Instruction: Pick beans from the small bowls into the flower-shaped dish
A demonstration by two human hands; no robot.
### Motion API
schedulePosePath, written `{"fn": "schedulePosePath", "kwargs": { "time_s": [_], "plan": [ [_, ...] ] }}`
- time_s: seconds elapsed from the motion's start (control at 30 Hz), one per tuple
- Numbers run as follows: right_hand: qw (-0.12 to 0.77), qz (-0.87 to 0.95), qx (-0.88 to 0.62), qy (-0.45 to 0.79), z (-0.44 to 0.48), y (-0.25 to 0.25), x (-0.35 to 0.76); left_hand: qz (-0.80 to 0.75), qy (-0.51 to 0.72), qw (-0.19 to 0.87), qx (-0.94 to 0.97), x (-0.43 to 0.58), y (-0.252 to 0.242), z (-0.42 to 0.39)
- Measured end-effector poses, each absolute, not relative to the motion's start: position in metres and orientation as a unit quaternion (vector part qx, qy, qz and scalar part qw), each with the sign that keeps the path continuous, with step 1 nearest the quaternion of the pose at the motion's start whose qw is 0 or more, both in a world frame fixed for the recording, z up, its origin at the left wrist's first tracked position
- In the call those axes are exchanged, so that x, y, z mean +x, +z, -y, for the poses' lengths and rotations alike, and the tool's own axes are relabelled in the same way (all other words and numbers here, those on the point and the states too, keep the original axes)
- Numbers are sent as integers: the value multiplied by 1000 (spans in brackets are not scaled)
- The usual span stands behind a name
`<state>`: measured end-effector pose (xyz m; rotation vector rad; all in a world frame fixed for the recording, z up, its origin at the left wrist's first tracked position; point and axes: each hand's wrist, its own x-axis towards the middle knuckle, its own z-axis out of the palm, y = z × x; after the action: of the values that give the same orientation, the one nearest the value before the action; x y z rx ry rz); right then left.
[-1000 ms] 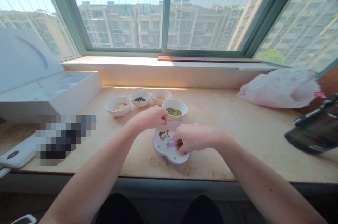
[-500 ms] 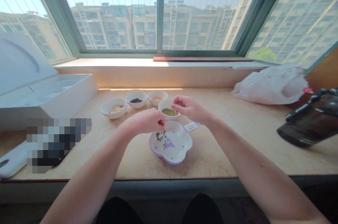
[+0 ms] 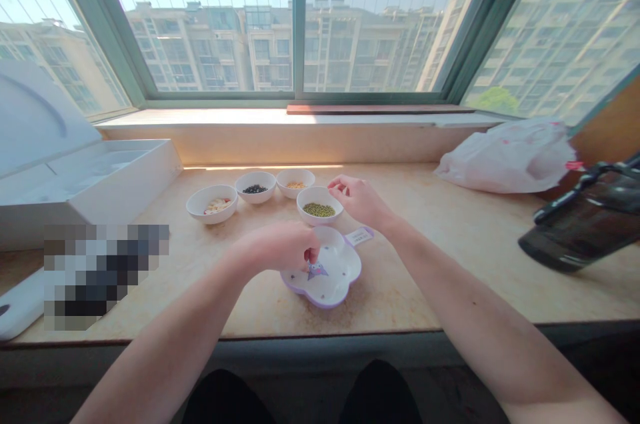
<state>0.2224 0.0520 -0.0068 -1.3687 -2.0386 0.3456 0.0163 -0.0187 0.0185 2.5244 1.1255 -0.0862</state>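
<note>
My left hand (image 3: 295, 247) reaches down into a white, purple-edged scalloped dish (image 3: 340, 277) with a cartoon figure on its bottom. Its fingers are pinched together at the dish's left side, and what they hold is hidden. Just behind the dish stands a white bowl (image 3: 303, 212) of green mung beans (image 3: 319, 210). At that bowl's right rim is my right hand (image 3: 361, 199), fingers curled and thumb against them; I cannot tell whether they touch the rim or hold anything. A label lies on the dish's short handle (image 3: 360, 235).
Farther back are white bowls with pale slices (image 3: 218, 205), black beans (image 3: 255, 189) and yellow grains (image 3: 295, 185). An open white box (image 3: 125, 177) and a blurred-out object (image 3: 107, 277) lie left. A plastic bag (image 3: 505, 156) and dark jug (image 3: 575, 224) sit right.
My left hand has lowered into the dish, over the spot where loose green beans showed. My right hand has drawn back from above the mung beans to the bowl's right rim.
</note>
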Motion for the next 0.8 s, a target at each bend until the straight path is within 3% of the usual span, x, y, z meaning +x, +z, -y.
{"fn": "schedulePosePath", "kwargs": {
  "time_s": [0.2,0.6,0.8],
  "plan": [
    [287,795,-519,127,-46,-5,219,-397,-47,191,897,19,10,17],
    [290,807,-500,120,-46,-4,221,-397,-44,180,899,23,1,14],
    [278,792,-531,114,-45,-1,218,-371,66,218,900,17,10,1]
  ]
}}
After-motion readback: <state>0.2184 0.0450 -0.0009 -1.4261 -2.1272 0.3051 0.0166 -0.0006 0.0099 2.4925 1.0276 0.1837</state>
